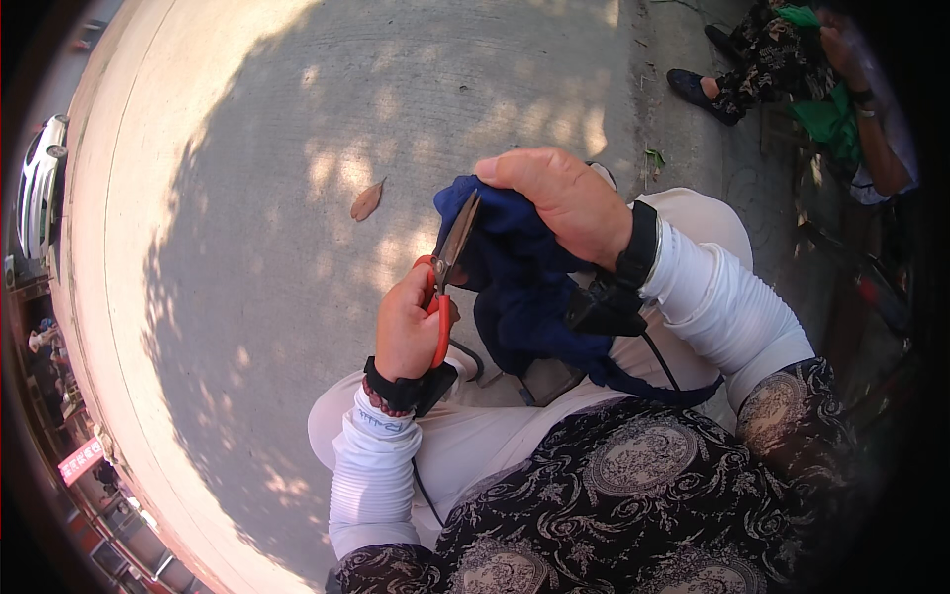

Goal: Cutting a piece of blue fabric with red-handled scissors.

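My left hand [404, 322] is closed round the red handles of a pair of scissors [443, 322]. Their metal blades are nearly together and point upward, lying against the left edge of a dark navy cloth [524, 297]. The cloth's upper end is gripped by my right hand [566, 198], thumb at the cloth's top edge near the scissor tips. From there the bunched fabric hangs down over my lap, with a strip trailing to the right. My right fingers are mostly hidden behind the cloth. Black straps with small boxes and cables circle both wrists.
Under my hands is concrete ground [267, 327] in dappled shade, with a dry brown leaf [367, 200] on it. At the upper right another person sits with green cloth [829, 124]. A silver car [40, 188] stands at the far left, above a red sign [81, 461].
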Available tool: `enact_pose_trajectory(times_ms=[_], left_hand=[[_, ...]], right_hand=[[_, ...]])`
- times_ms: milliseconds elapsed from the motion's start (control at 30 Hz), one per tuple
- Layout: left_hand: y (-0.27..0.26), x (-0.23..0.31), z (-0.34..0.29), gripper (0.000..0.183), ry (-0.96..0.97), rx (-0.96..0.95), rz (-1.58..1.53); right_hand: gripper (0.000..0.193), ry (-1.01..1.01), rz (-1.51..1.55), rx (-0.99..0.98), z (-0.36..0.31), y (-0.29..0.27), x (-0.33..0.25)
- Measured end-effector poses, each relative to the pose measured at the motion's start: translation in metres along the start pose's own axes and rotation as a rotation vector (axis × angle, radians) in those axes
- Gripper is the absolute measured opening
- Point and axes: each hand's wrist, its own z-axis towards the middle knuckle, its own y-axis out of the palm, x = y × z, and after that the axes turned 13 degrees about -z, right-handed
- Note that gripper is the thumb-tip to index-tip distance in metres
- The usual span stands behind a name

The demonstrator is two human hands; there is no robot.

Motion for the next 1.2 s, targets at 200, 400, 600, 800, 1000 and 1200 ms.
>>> enact_pose_trajectory(times_ms=[200, 400, 600, 800, 1000, 1200], left_hand=[[0.003, 0.007, -0.002, 0.037, -0.075, 0.021, -0.222], [0.0, 0.015, -0.004, 0.038, -0.068, 0.071, -0.285], [0.0, 0.024, -0.007, 0.038, -0.105, 0.081, -0.177], [0.0, 0.019, -0.008, 0.032, -0.153, 0.088, -0.263], [-0.004, 0.016, -0.009, 0.038, -0.076, 0.025, 0.003], [-0.005, 0.015, -0.008, 0.039, -0.077, 0.042, 0.028]], right_hand=[[0.028, 0.023, -0.05, 0.023, -0.001, 0.001, 0.0], [0.027, 0.054, 0.04, -0.006, 0.001, 0.002, 0.001], [0.021, -0.018, -0.188, -0.037, 0.001, 0.005, 0.001], [0.017, -0.064, -0.327, -0.01, 0.006, 0.004, 0.005], [0.016, -0.12, -0.404, -0.014, 0.008, 0.005, 0.004], [0.022, -0.158, -0.426, -0.017, 0.008, 0.005, 0.006]])
